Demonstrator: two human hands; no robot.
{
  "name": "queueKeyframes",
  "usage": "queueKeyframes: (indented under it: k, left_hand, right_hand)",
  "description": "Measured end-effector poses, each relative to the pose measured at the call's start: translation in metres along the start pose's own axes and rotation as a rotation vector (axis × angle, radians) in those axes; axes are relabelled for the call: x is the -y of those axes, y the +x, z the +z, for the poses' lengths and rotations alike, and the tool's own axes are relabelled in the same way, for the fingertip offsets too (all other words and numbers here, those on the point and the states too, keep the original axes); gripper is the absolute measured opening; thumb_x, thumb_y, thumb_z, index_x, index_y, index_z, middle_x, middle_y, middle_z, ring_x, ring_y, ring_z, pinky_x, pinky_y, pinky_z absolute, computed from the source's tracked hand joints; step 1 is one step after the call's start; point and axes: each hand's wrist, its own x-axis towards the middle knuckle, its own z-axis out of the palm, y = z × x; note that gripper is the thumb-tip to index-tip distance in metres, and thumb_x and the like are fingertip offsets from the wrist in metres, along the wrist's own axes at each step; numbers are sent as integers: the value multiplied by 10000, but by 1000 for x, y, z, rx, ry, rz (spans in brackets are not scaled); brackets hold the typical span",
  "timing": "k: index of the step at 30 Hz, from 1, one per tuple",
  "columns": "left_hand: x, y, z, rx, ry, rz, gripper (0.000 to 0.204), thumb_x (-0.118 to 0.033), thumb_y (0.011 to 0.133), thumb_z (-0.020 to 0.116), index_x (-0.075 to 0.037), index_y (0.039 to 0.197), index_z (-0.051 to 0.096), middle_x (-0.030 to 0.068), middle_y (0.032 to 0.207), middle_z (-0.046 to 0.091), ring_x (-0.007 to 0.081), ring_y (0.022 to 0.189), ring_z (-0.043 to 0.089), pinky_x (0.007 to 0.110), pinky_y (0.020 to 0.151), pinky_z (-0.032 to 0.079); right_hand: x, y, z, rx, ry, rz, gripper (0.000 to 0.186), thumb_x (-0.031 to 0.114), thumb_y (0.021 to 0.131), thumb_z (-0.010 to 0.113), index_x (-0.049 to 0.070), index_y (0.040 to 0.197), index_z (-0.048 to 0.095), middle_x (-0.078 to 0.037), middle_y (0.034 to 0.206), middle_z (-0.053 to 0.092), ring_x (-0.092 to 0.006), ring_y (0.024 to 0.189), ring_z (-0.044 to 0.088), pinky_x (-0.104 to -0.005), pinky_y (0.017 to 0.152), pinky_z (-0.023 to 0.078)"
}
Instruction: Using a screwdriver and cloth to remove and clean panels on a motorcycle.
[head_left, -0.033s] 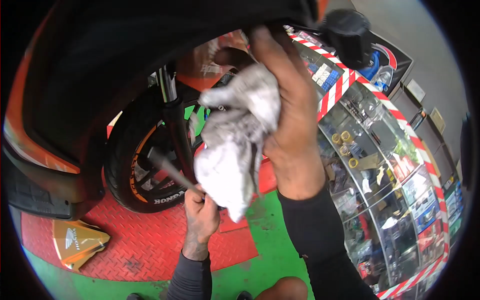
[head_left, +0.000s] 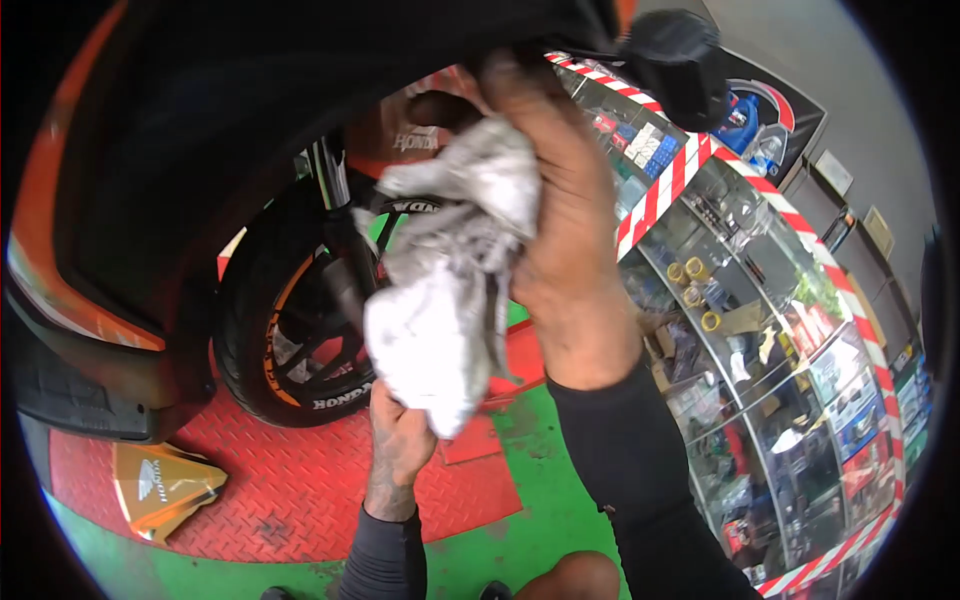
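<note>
A crumpled white and grey rag (head_left: 430, 330) hangs from my right hand (head_left: 575, 220), which grips it. The hand's fingertips reach up to the underside of the motorcycle's black body panel (head_left: 250, 90). Lower and to the left, my left hand (head_left: 398, 445) is closed, its fingers partly hidden behind the rag. A thin grey metal tool (head_left: 345, 290) extends from it, blurred by motion, beside the fork leg and in front of the spoked wheel; the tool's exact kind does not show. The front tyre (head_left: 240, 350) has orange and white markings.
An orange fender (head_left: 400, 125) sits above the wheel. A loose orange-gold fairing piece (head_left: 165, 490) lies on the red checkered metal plate (head_left: 300, 500), with green floor (head_left: 540, 470) around it. On the right stands a glass display case (head_left: 740, 350) edged in red-white tape, with parts inside.
The rag and my right hand have shifted slightly left in view. The metal tool, clearly visible before from my left hand toward the wheel, is now blurrier and largely covered by the rag.
</note>
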Motion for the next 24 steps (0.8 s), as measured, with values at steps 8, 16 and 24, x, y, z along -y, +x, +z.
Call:
queueKeyframes:
  k: [8, 16, 24]
  left_hand:
    - [-6, -29, -81, 279, 1590, -424, 404, -441, 938, 603, -48, 1004, 670, 199, 831, 687, 353, 826, 672, 449, 705, 526]
    - [46, -88, -200, 387, 1883, -376, 206, -338, 866, 647, -182, 982, 716, 125, 903, 705, 342, 872, 684, 482, 724, 538]
    - [49, -95, -197, 509, 1946, -63, 197, -183, 740, 754, -190, 937, 758, 29, 931, 653, 297, 991, 583, 453, 899, 479]
  right_hand:
    - [-22, 13, 26, -240, 56, -218, 288, 176, 952, 587, -6, 1174, 604, -58, 1004, 677, -128, 841, 640, -273, 763, 527]
    - [-46, 29, 47, -228, 314, -252, 314, 144, 943, 581, 0, 1222, 580, -49, 1103, 658, -107, 971, 604, -255, 876, 477]
    - [-32, 28, 24, -307, -279, -342, 264, 53, 871, 560, -39, 1108, 629, -140, 1065, 693, -206, 986, 640, -312, 906, 471]
